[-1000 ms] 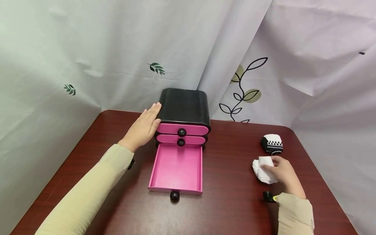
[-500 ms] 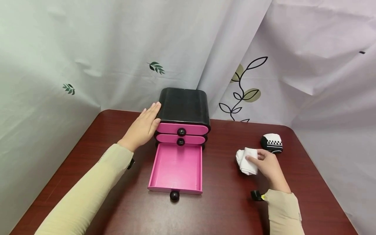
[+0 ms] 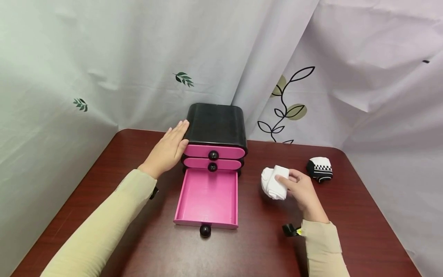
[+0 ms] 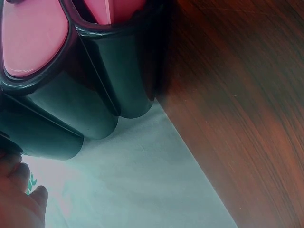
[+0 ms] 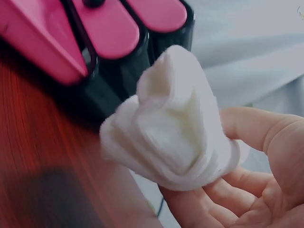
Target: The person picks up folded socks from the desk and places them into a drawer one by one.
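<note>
In the head view my left hand (image 3: 167, 152) lies with straight fingers along the left side of a small black cabinet (image 3: 217, 123). Its bottom pink drawer (image 3: 209, 196) is pulled out and bare inside, while two pink drawers above it are closed. Between thumb and fingers, my right hand (image 3: 302, 188) pinches a folded white sock bundle (image 3: 278, 182) to the right of the drawer. The right wrist view shows the bundle (image 5: 166, 128) raised over the table, its rolled layers facing the camera. Some left fingers (image 4: 21, 185) show at the lower left of the left wrist view.
A black-and-white checkered sock bundle (image 3: 320, 168) sits at the right rear of the dark red wooden table (image 3: 263, 246). The open drawer's black knob (image 3: 205, 231) juts toward the front. Behind the cabinet hangs a pale curtain (image 3: 149, 69) with leaf prints.
My right hand has carried the white sock bundle leftward and slightly back, from beside the checkered bundle toward the open drawer. The left hand stays against the cabinet.
</note>
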